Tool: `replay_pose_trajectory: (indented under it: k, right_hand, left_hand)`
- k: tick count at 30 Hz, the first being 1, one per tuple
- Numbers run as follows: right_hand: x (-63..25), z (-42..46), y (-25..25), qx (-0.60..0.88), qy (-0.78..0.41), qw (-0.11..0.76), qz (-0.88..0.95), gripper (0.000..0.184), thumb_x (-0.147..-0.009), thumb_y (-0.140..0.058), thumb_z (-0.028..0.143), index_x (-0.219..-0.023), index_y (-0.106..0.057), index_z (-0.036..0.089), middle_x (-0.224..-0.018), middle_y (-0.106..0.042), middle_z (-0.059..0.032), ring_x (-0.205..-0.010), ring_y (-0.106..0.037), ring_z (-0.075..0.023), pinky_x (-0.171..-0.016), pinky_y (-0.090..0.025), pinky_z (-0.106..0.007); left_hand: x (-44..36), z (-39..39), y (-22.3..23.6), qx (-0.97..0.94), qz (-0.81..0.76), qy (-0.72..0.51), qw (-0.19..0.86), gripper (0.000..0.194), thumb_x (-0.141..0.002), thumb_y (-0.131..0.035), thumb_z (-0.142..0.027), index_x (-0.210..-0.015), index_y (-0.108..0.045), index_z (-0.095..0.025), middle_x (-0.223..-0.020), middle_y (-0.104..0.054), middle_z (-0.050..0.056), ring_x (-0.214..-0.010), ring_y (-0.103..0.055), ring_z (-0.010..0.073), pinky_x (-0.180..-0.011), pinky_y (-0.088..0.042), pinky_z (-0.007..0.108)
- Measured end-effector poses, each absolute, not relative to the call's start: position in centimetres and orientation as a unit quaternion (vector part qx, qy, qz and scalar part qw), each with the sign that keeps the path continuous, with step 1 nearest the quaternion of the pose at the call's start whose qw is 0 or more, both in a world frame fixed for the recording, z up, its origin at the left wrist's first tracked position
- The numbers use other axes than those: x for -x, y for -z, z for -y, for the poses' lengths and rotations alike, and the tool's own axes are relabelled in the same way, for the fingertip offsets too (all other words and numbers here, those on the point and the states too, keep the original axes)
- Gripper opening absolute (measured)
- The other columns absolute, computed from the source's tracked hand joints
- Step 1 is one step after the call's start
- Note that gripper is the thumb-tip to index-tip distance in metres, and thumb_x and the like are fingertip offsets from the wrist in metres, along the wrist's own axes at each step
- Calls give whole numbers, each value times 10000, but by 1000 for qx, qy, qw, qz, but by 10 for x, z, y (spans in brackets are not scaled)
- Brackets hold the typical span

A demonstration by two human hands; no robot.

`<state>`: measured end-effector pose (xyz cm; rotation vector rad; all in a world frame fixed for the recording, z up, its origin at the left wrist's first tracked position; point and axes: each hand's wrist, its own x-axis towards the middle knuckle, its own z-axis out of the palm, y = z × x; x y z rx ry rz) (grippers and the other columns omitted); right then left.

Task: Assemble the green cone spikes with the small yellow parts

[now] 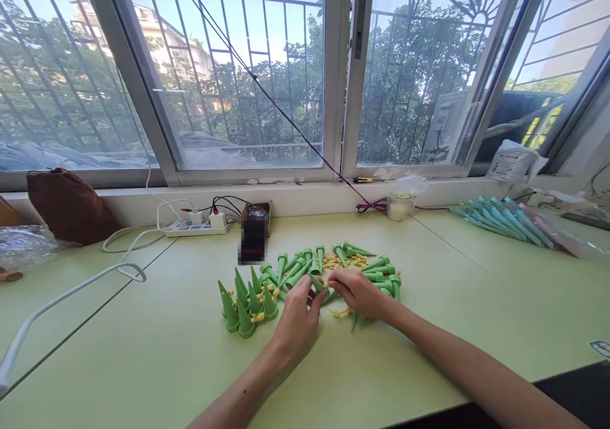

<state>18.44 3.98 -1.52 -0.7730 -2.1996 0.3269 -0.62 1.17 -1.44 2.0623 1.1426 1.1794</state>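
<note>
Near the middle of the table, my left hand [299, 314] is closed around a green plastic watering spike [316, 283], a hollow cone with a wide cap. My right hand [357, 292] pinches a small yellow plastic valve [327, 283] against the side of that spike; whether it is seated cannot be seen. To the left of my hands stands a group of upright green spikes [245, 321], several with yellow valves in their sides. Beyond my hands, more green spikes [298, 267] lie loosely in an arc. Loose yellow valves [333, 262] are piled among them.
A white power strip [197, 227] with cables and a small open box [269, 219] sit along the back. A white gooseneck [71, 299] reaches in from the left. Blue-green packaged items [509, 222] lie at back right, and a brown bag [69, 206] at back left.
</note>
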Motion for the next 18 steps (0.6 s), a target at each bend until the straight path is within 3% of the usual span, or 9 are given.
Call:
replay_pose_trajectory:
  k: [6,18]
  right_hand:
    - [-183,-39,16,305,-121,376,867,238,-1034,-378,245,-839,-508,206,-752,-559,-9,-657,-481,-148,-631,-384,-258]
    - [-181,-37,17,313,-140,368,864,315,-1046,-361,256,-744,-437,206,-687,-468,16,-615,-403,-136,-600,-340,-255]
  left_hand:
    - [6,-12,13,-780,-420,-416,205,127,-957,-472,-249,-910,-581,-205,-839,-606,23,-722,-576,166,-675,-476,296]
    - [8,-7,9,-812,-378,-409,176,180,-973,-419,-207,-960,-598,-211,-919,-608,45,-799,-570,166,-741,-470,293]
